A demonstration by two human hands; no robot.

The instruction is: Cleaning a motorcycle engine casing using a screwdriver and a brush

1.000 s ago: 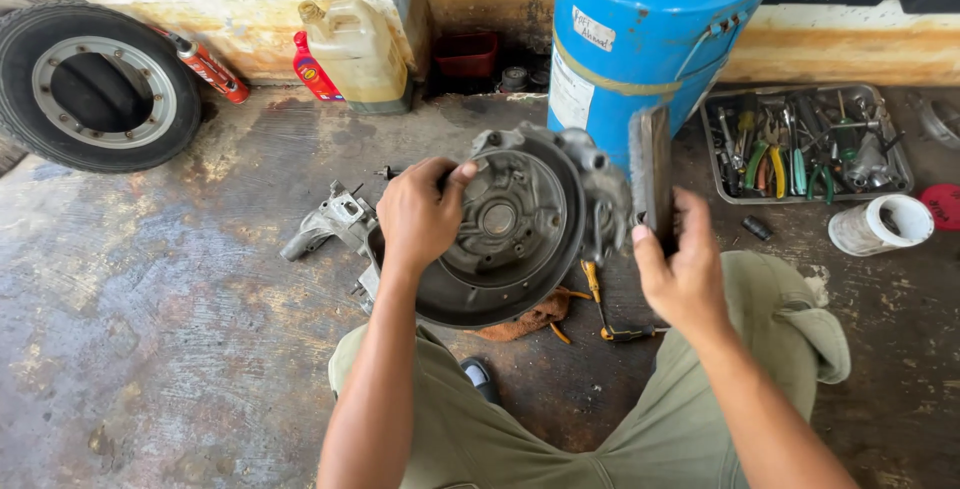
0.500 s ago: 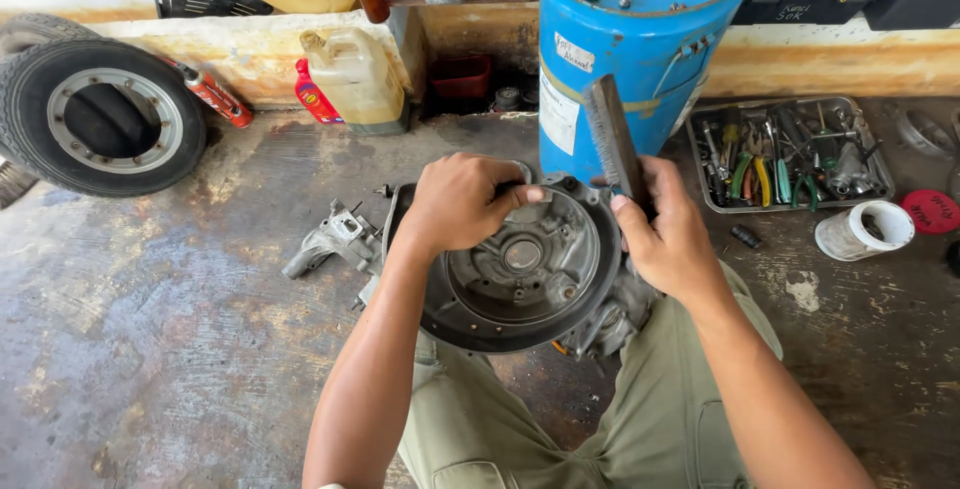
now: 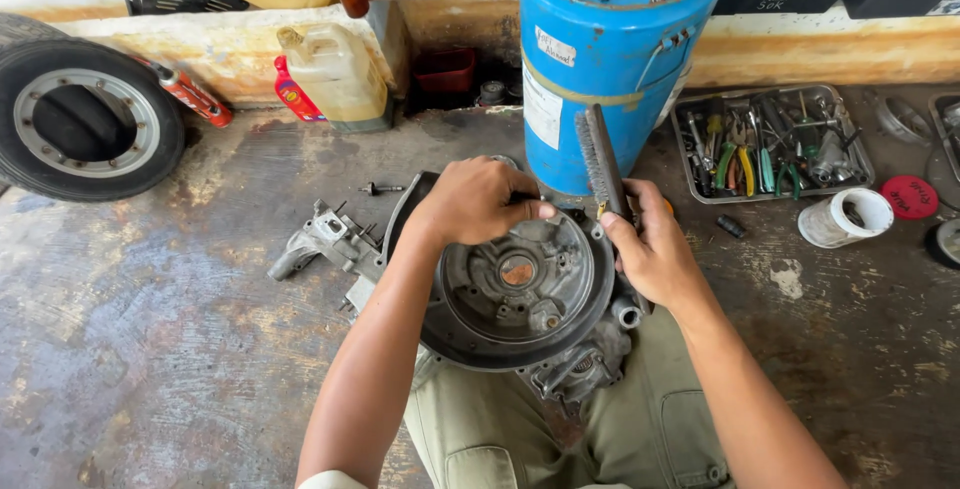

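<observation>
A round grey metal engine housing [image 3: 510, 289] rests on my lap, its open dished side facing up. My left hand [image 3: 478, 201] grips its far rim. My right hand [image 3: 655, 249] touches the housing's right edge and holds a flat wire brush [image 3: 600, 161] upright, bristles facing left. A second grey cast metal part [image 3: 325, 244] lies on the floor just left of the housing.
A blue steel drum [image 3: 610, 49] stands right behind the housing. A metal tray of hand tools [image 3: 770, 144] and a white cup [image 3: 845, 219] lie to the right. A small wheel [image 3: 85, 129], a red can [image 3: 190, 94] and a yellowish jerrycan [image 3: 335, 74] lie left.
The housing has been turned over and tilted onto my lap, its dished inner side now up. My right hand with the brush has come down against its right rim.
</observation>
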